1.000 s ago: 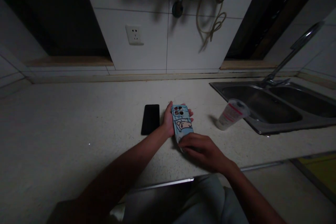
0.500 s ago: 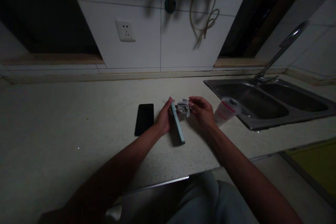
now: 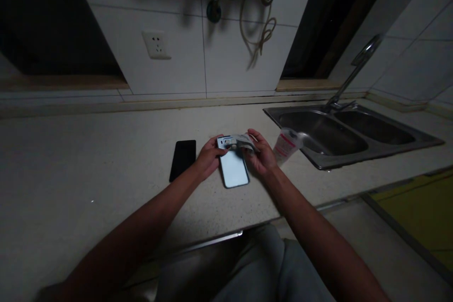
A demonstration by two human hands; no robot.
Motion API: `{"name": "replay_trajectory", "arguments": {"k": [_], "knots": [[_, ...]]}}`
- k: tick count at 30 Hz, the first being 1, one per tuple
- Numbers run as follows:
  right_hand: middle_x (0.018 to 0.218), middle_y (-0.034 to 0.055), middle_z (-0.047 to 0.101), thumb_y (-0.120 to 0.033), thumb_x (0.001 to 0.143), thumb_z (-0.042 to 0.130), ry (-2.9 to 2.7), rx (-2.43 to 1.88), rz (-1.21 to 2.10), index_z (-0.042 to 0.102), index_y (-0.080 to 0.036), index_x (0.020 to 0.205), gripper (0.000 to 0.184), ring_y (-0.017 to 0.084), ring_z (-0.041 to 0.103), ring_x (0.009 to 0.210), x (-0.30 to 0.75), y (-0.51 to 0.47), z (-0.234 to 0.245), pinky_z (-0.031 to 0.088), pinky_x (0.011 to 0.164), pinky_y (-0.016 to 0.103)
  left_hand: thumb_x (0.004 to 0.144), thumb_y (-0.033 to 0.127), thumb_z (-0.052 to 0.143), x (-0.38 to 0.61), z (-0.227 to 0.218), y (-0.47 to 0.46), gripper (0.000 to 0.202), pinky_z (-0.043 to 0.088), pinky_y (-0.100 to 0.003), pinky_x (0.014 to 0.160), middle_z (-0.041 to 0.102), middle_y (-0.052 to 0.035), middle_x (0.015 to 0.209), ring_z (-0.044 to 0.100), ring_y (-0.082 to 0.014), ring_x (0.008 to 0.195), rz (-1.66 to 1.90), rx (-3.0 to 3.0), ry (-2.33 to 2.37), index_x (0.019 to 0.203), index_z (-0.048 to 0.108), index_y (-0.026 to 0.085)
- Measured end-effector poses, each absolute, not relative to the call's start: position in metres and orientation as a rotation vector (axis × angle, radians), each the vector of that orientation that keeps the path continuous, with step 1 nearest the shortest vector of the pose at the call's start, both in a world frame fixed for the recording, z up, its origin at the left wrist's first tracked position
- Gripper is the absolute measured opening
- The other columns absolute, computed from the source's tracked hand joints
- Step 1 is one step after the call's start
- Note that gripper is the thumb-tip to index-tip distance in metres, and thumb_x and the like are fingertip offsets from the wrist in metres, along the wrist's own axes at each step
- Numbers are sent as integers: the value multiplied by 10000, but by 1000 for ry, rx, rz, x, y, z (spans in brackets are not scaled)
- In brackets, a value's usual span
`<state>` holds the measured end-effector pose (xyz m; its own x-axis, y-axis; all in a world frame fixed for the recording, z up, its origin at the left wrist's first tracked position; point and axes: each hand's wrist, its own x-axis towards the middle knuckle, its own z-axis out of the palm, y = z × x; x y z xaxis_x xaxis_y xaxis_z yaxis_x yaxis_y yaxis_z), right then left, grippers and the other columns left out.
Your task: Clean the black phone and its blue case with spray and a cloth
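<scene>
My left hand (image 3: 209,158) is closed on the upper left edge of a pale blue phone (image 3: 234,170), whose back and camera block face up toward me. In my right hand (image 3: 261,155) is a thin, crumpled grey-white wipe or piece of paper (image 3: 243,139); I cannot tell which. It reaches over the phone's top right, next to the camera block. A second phone (image 3: 183,159), black, lies flat on the counter left of my left hand. Just right of my right hand stands a clear plastic cup (image 3: 286,145) with red print, slightly tilted in view.
The pale countertop (image 3: 116,160) runs along a tiled wall with a socket (image 3: 156,45). At the right is a double steel sink (image 3: 322,134) with a tap (image 3: 348,78). Pipes and a looped cord (image 3: 264,33) hang on the wall. A yellow panel (image 3: 417,212) shows lower right.
The pale blue phone has turned from edge-on to back-up. My right hand has brought the grey-white piece over its top end. The whole view has shifted slightly.
</scene>
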<state>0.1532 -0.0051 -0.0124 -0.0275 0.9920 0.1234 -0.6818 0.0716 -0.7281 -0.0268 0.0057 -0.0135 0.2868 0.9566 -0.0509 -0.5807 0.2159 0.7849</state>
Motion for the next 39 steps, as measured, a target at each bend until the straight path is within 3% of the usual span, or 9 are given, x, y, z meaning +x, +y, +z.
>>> {"name": "replay_trajectory", "arguments": {"k": [10,14,17,20,23,26,31,35,39], "knots": [[854,1,725,-19,752,668,-666,-557,1478,648,-209,955,278,109,693,673,155,7,-20,613,526,162,670,165,748,-27,-15,3,380,456,-409,989,697,-110,1151,639,-261,1103,976,1119,755,1037,648,171],[849,4,728,-15,774,645,-635,-558,1480,650,-200,950,256,102,697,666,157,8,-21,607,542,155,712,219,744,-38,-15,7,543,363,-452,1129,451,-164,1534,448,-323,1397,1002,1362,905,1240,620,187],[849,-1,734,-22,791,644,-629,-571,1500,647,-205,959,249,105,707,678,157,7,-20,613,555,164,798,260,659,-54,-4,11,621,329,-468,1166,336,-129,1614,375,-295,1452,999,1734,1042,1403,525,214],[838,-17,737,-36,796,662,-634,-579,1516,642,-215,963,246,100,705,659,157,6,-20,609,539,162,872,226,533,-74,15,11,540,286,-460,1187,524,-151,1470,413,-270,1409,886,2254,1408,1407,522,155],[831,-23,736,-68,796,693,-625,-567,1512,648,-215,952,219,99,703,660,157,6,-21,608,539,161,882,374,562,-95,32,8,560,377,-533,1082,580,-239,1348,475,-376,1313,638,2238,2016,1371,524,103],[830,-26,729,-170,796,758,-592,-539,1501,659,-214,922,167,98,698,661,156,6,-21,614,553,162,660,585,774,-112,35,10,725,412,-583,998,596,-277,1270,499,-477,1252,460,1903,2198,1206,601,141],[852,-16,725,-356,759,838,-578,-553,1465,665,-227,902,259,110,707,718,155,4,-20,623,597,175,453,425,916,-125,22,22,517,377,-557,1043,654,-224,1073,429,-508,1334,858,1457,1971,706,510,229],[835,-32,711,-191,674,867,-667,-605,1443,661,-229,972,364,104,703,690,155,1,-19,594,567,153,456,209,882,-125,14,27,492,454,-427,976,665,-191,1013,333,-445,1436,1044,1188,1712,667,440,250],[806,-38,711,-102,652,835,-686,-589,1478,652,-238,984,403,119,714,696,154,0,-17,615,591,181,368,108,900,-117,16,19,541,502,-381,840,685,-133,900,562,-421,1220,971,1229,1697,718,511,240]]}}
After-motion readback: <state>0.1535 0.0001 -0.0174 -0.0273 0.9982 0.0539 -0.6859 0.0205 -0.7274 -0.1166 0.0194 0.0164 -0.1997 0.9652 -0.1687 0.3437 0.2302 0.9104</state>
